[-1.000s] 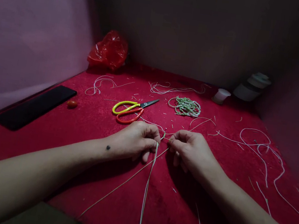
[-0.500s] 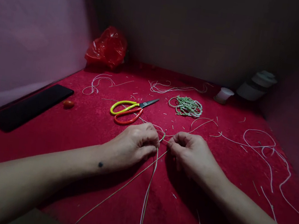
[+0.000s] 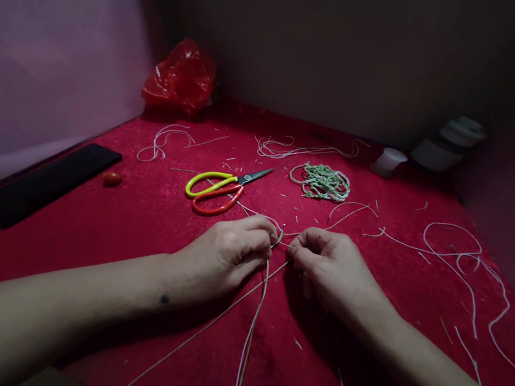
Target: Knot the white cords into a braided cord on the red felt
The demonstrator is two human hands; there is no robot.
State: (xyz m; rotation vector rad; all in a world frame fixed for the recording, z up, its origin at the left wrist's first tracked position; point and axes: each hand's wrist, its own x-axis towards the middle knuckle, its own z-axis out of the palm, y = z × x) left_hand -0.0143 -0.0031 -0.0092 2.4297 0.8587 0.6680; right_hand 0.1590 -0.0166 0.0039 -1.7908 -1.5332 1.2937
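Note:
My left hand (image 3: 240,248) is closed in a pinch on thin cords (image 3: 252,334), whose pale and greenish ends run down toward the front edge. A short green knotted piece (image 3: 280,236) shows just past its fingertips, with a small pin-like head at its top. Opposite, my right hand (image 3: 320,254) pinches a thin cord (image 3: 219,317) between thumb and forefinger; this strand crosses under the others and trails to the lower left. The fingertips of both hands are a small gap apart. Scissors (image 3: 226,190) with one yellow and one red handle lie beyond my left hand.
Behind the hands lies a bundle of green and white braided cords (image 3: 324,183). Loose white threads (image 3: 451,254) and snippets litter the red cloth (image 3: 160,224). Around the edges are a black flat object (image 3: 46,184), a small orange-red oval (image 3: 112,178), a red plastic bag (image 3: 182,78), a spool (image 3: 388,162) and a bottle (image 3: 448,144).
My left hand has shifted slightly and its fingers have curled more around the cords. My right hand keeps its pinch nearly in place. The view has moved a little.

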